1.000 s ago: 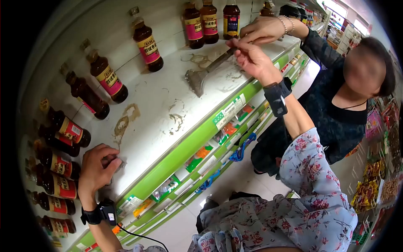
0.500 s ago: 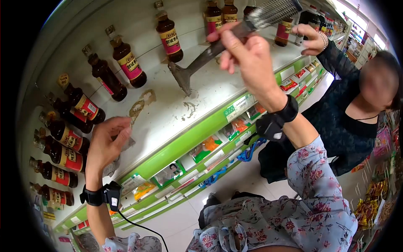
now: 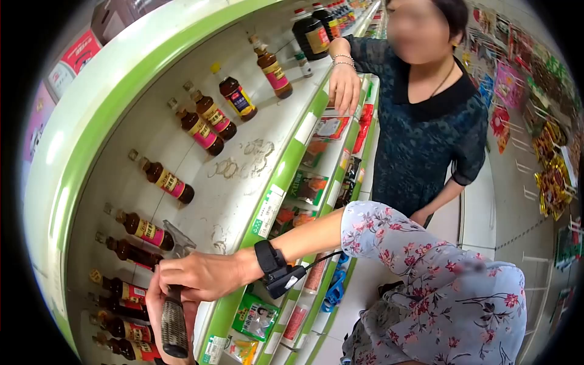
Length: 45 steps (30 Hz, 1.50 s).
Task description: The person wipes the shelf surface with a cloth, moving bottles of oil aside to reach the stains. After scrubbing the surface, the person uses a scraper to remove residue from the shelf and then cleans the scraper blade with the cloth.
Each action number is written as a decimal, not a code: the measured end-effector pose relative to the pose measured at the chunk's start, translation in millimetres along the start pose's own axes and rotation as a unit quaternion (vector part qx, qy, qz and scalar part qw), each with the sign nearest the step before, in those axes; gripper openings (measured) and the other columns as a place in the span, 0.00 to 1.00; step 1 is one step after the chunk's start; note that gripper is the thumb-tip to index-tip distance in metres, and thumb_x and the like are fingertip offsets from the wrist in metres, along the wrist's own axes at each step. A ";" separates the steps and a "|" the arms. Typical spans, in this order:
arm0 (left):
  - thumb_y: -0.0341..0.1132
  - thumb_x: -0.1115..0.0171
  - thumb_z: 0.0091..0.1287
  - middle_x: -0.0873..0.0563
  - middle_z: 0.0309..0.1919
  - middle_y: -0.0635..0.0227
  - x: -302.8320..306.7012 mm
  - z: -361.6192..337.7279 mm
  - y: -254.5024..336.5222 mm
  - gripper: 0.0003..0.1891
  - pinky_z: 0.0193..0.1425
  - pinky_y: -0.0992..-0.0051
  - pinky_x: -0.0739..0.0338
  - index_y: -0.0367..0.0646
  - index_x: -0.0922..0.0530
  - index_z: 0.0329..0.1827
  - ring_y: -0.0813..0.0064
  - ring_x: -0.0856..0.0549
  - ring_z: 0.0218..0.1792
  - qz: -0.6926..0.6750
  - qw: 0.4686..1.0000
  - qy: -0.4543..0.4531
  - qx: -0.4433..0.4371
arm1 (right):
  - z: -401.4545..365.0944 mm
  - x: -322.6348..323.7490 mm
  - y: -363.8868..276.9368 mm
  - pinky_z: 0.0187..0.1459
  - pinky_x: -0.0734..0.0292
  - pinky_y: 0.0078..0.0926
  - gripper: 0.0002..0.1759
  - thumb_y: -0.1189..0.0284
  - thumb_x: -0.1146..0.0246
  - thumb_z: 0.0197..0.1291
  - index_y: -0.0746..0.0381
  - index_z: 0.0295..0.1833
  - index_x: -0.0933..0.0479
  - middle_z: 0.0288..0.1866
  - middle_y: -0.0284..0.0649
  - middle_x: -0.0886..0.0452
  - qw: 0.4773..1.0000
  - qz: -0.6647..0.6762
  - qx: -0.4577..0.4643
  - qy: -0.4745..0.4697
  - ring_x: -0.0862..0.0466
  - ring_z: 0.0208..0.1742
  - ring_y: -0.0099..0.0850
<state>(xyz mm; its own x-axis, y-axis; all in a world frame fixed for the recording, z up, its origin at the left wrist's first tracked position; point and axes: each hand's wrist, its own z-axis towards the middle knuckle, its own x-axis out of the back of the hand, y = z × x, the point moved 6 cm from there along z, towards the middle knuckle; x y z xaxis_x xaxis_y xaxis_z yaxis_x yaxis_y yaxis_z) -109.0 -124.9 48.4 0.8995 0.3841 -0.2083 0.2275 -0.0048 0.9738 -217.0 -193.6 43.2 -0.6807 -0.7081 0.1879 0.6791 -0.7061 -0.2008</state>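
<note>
On the stained shelf (image 3: 243, 176), the right hand (image 3: 204, 275) and left hand (image 3: 155, 298) both clench the scraper (image 3: 174, 325). A slip could topple the bottles (image 3: 146, 230) just beside it.

bottles (image 3: 169, 182) on shelf (image 3: 255, 121), scraper (image 3: 174, 325) before bottles

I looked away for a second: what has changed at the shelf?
The right hand, still gripping the scraper, swung it along the shelf to the left hand. The co-worker's hand now rests on the shelf edge. Bottles and stains stayed.
</note>
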 end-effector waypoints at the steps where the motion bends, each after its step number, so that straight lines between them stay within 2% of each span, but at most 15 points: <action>1: 0.41 0.51 0.80 0.14 0.46 0.63 5.7 4.9 0.0 0.15 0.55 0.59 0.14 0.40 0.21 0.50 0.67 0.13 0.51 -0.009 1.000 -0.024 0.013 | -1.1 -0.1 -4.4 0.40 0.18 0.41 0.13 0.82 0.35 0.56 0.64 0.48 0.26 0.46 0.44 0.23 1.000 0.006 0.013 -0.004 0.15 0.44 0.45; 3: 0.43 0.50 0.80 0.14 0.47 0.62 26.3 6.8 -8.0 0.15 0.54 0.59 0.13 0.42 0.20 0.51 0.68 0.12 0.48 -0.020 0.998 0.031 0.043 | -2.7 -2.1 -10.6 0.41 0.18 0.40 0.12 0.83 0.36 0.56 0.65 0.47 0.24 0.47 0.43 0.22 0.999 0.021 0.037 -0.021 0.15 0.45 0.45; 9: 0.50 0.42 0.77 0.14 0.55 0.62 -10.3 -33.7 -8.5 0.21 0.57 0.60 0.14 0.45 0.21 0.62 0.67 0.13 0.53 0.000 0.995 -0.049 0.091 | -15.6 -1.8 -19.0 0.42 0.16 0.38 0.14 0.83 0.36 0.55 0.65 0.49 0.21 0.48 0.44 0.21 0.996 -0.083 0.027 -0.005 0.14 0.46 0.45; 11: 0.47 0.41 0.77 0.16 0.58 0.59 13.9 -45.8 -7.8 0.22 0.55 0.58 0.13 0.41 0.22 0.65 0.65 0.13 0.54 -0.010 0.993 -0.056 0.101 | -21.9 -11.3 -19.0 0.40 0.15 0.35 0.16 0.84 0.36 0.55 0.65 0.51 0.20 0.49 0.44 0.18 0.995 -0.103 0.011 -0.003 0.13 0.43 0.45; 13: 0.44 0.40 0.75 0.16 0.59 0.54 12.5 -76.6 14.2 0.25 0.45 0.58 0.10 0.35 0.25 0.68 0.65 0.11 0.46 0.117 0.986 -0.073 0.092 | -23.6 -28.6 -21.8 0.38 0.15 0.29 0.17 0.86 0.33 0.51 0.64 0.49 0.17 0.45 0.41 0.16 0.995 -0.096 -0.024 0.007 0.12 0.41 0.38; 16: 0.28 0.42 0.73 0.18 0.60 0.56 32.7 -101.8 33.4 0.31 0.39 0.68 0.09 0.27 0.36 0.78 0.67 0.11 0.47 0.230 0.961 -0.101 0.120 | -22.6 -61.3 -40.0 0.35 0.16 0.30 0.18 0.84 0.28 0.48 0.61 0.48 0.17 0.43 0.37 0.16 0.992 -0.126 -0.015 0.020 0.13 0.39 0.36; 17: 0.23 0.45 0.73 0.18 0.61 0.57 33.5 -113.4 38.5 0.30 0.38 0.74 0.12 0.29 0.37 0.79 0.74 0.12 0.45 0.256 0.951 -0.077 0.153 | -22.7 -72.6 -45.8 0.35 0.16 0.30 0.19 0.82 0.27 0.48 0.61 0.47 0.18 0.42 0.37 0.17 0.992 -0.123 -0.012 0.026 0.13 0.38 0.36; 20: 0.23 0.47 0.74 0.17 0.59 0.60 59.8 -135.7 47.9 0.29 0.49 0.80 0.21 0.33 0.35 0.79 0.79 0.17 0.45 0.414 0.893 -0.023 0.174 | -23.1 -108.3 -43.1 0.37 0.17 0.32 0.19 0.79 0.25 0.47 0.61 0.47 0.19 0.43 0.37 0.19 0.991 -0.132 -0.019 0.006 0.14 0.39 0.36; 23: 0.24 0.43 0.73 0.16 0.58 0.57 71.4 -156.8 51.2 0.28 0.56 0.74 0.21 0.32 0.32 0.77 0.73 0.16 0.46 0.506 0.850 0.011 0.143 | -25.3 -124.2 -32.0 0.38 0.17 0.32 0.19 0.76 0.24 0.47 0.62 0.46 0.21 0.45 0.38 0.20 0.988 -0.134 -0.073 -0.015 0.15 0.42 0.36; 28: 0.22 0.39 0.65 0.16 0.49 0.46 60.9 -162.2 53.2 0.25 0.52 0.61 0.21 0.30 0.24 0.67 0.43 0.15 0.47 0.716 0.697 0.005 -0.038 | -20.6 -148.4 -20.9 0.39 0.18 0.34 0.13 0.73 0.27 0.54 0.63 0.44 0.20 0.41 0.38 0.22 0.971 -0.173 -0.122 -0.113 0.20 0.45 0.38; 31: 0.21 0.40 0.66 0.14 0.40 0.43 65.7 -154.2 54.7 0.25 0.52 0.63 0.22 0.32 0.24 0.69 0.42 0.16 0.42 0.746 0.664 0.048 0.020 | -14.4 -156.1 -9.5 0.39 0.18 0.35 0.11 0.72 0.27 0.55 0.64 0.41 0.20 0.38 0.39 0.21 0.967 -0.187 -0.125 -0.123 0.20 0.44 0.38; 35: 0.22 0.40 0.66 0.13 0.44 0.43 62.9 -152.6 67.4 0.24 0.50 0.61 0.22 0.31 0.23 0.68 0.44 0.16 0.42 0.759 0.644 0.049 0.083 | -3.3 -163.1 -13.1 0.38 0.19 0.34 0.09 0.73 0.30 0.53 0.66 0.37 0.20 0.34 0.39 0.21 0.973 -0.168 -0.113 -0.107 0.21 0.43 0.36; 39: 0.20 0.42 0.65 0.19 0.32 0.47 71.3 -158.8 65.3 0.25 0.40 0.60 0.25 0.30 0.23 0.67 0.47 0.19 0.32 0.760 0.649 0.036 0.006 | -4.6 -171.8 -13.6 0.40 0.19 0.31 0.07 0.75 0.36 0.49 0.66 0.34 0.21 0.32 0.39 0.20 0.978 -0.139 -0.104 -0.117 0.21 0.43 0.35; 42: 0.20 0.42 0.65 0.20 0.32 0.48 57.1 -155.0 68.0 0.25 0.38 0.62 0.25 0.31 0.23 0.68 0.50 0.19 0.30 0.784 0.618 0.038 0.041 | -9.2 -170.8 -8.5 0.41 0.17 0.32 0.07 0.76 0.35 0.52 0.67 0.36 0.20 0.35 0.39 0.18 0.982 -0.078 -0.124 -0.123 0.19 0.47 0.36; 45: 0.19 0.45 0.69 0.14 0.46 0.46 70.9 -165.2 54.9 0.27 0.50 0.65 0.21 0.37 0.25 0.73 0.58 0.14 0.39 0.749 0.646 0.077 0.126 | -16.6 -172.1 -10.5 0.42 0.16 0.31 0.08 0.77 0.34 0.53 0.69 0.39 0.19 0.39 0.40 0.17 0.980 -0.064 -0.133 -0.137 0.19 0.49 0.36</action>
<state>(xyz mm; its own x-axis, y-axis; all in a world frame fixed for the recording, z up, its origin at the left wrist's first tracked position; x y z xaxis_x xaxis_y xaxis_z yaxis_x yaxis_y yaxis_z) -94.4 54.6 102.3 0.1366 -0.1387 0.9809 -0.7844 -0.6199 0.0216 -111.5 -64.2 -3.0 -0.6315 -0.6161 0.4707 0.4728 -0.7872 -0.3960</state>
